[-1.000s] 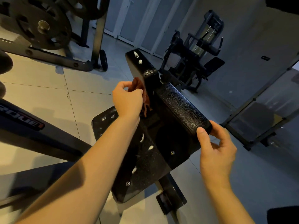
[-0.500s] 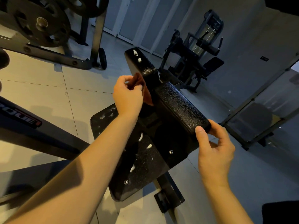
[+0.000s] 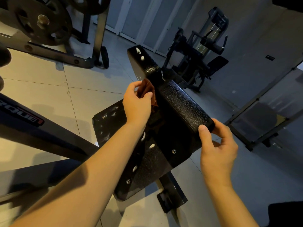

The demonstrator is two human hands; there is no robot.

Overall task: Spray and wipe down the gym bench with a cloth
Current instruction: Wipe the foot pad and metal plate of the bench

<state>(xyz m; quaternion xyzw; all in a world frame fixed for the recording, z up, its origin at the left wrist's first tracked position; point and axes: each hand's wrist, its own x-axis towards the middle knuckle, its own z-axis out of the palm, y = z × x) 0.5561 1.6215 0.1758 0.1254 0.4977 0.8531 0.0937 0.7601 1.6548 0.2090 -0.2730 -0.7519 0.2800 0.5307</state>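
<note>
as white spots [image 3: 152,145] dot the bench [image 3: 183,102], wiping is judged unfinished; the cloth [image 3: 146,88] is pinched by the left hand [image 3: 136,107], bench end gripped by the right hand [image 3: 218,149].

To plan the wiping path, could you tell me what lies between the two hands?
Head view: the bench's black pad, between left hand and right hand.

Pebbled glossy black vinyl bench pad [image 3: 183,102], soft rust-brown cloth [image 3: 146,90], smooth pale floor tiles [image 3: 41,76], dull metal weight plate [image 3: 39,22].

cloth [image 3: 146,90] half hidden behind left hand [image 3: 136,106], weight plate [image 3: 39,28] edge-cropped
</note>
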